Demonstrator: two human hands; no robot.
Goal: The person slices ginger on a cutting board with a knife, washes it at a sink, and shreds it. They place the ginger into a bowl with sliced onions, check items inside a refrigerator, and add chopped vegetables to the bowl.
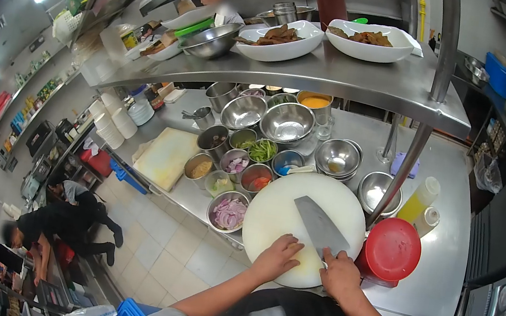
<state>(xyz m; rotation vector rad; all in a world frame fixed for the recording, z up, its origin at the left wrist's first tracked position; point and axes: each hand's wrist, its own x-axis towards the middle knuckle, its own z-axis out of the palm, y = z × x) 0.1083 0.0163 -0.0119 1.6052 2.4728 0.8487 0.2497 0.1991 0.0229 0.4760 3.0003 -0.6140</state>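
A broad-bladed kitchen knife [320,224] lies flat over a round white cutting board [272,203], its blade pointing away from me. My right hand [342,275] is at the knife's near end, fingers closed about where the handle is; the handle itself is hidden under them. On the board's near left part rests my left hand [278,258], fingers stretched out and holding nothing. Beside the board, to the left, stands a metal bowl of sliced red onion [229,213]. A red round lid [393,249] sits on a container right of my right hand.
Metal containers of cut vegetables [262,151] crowd behind the board. A rectangular cutting board [167,157] lies left. Bottles [420,199] stand right, near a shelf post [401,169]. White dishes of food [283,38] sit on the overhead shelf [265,72]. Another person [66,219] bends at far left.
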